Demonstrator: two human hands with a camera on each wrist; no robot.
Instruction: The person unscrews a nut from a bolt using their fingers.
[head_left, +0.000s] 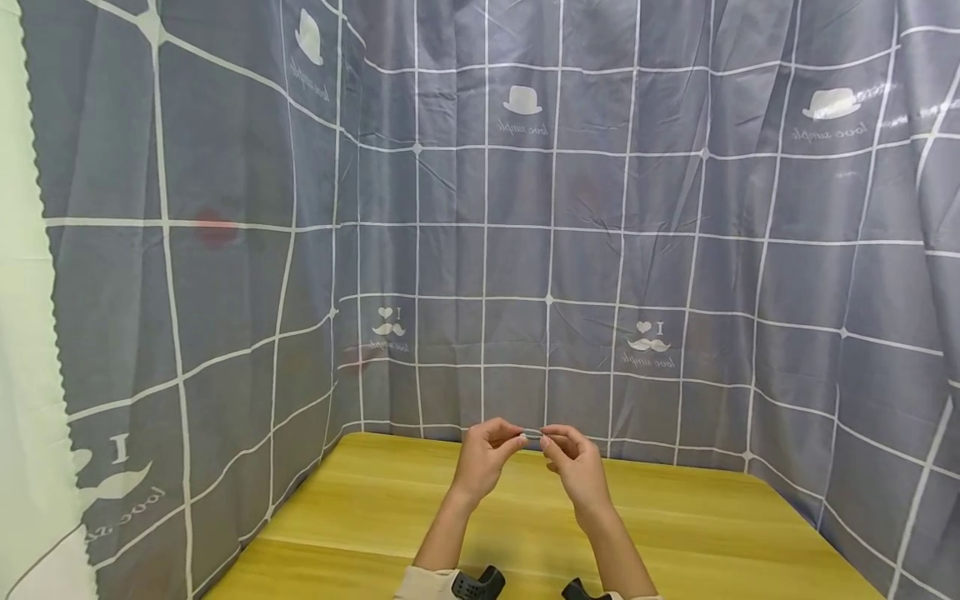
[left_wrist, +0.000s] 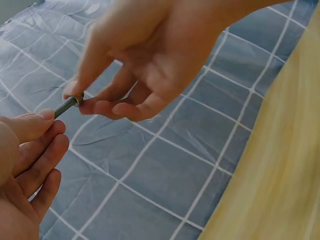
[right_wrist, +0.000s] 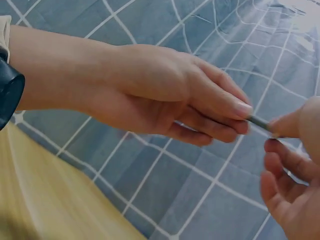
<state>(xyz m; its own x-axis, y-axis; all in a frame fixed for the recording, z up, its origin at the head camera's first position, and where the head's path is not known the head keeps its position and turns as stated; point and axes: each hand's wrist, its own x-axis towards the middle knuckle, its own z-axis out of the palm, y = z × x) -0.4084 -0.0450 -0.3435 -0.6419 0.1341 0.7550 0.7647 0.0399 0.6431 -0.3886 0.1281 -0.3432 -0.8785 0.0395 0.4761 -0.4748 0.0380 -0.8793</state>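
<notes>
The threaded bolt [left_wrist: 63,107] is up in the air over the yellow table [head_left: 375,517], held between two hands. The left hand [head_left: 483,462] pinches one end with its thumb and finger. The right hand [head_left: 577,475] pinches the other end the same way. Each pinch is nearly closed, with just the thin bolt in it, and the other fingers bend loosely. By the right hand there is a small collar-like piece [left_wrist: 78,100] on the bolt. I cannot tell if it is a nut or the bolt's own head, because fingers hide part of it.

The step looks like turning one end against the other. To do it well, the left hand should hold firm so the bolt does not spin. The right thumb and finger should roll in small, soft twists. Both ends should point along one straight line, so nothing catches at a slant. Squeezing too hard could make such a thin thing pop out. Working low over the table would be kinder if it drops.
</notes>
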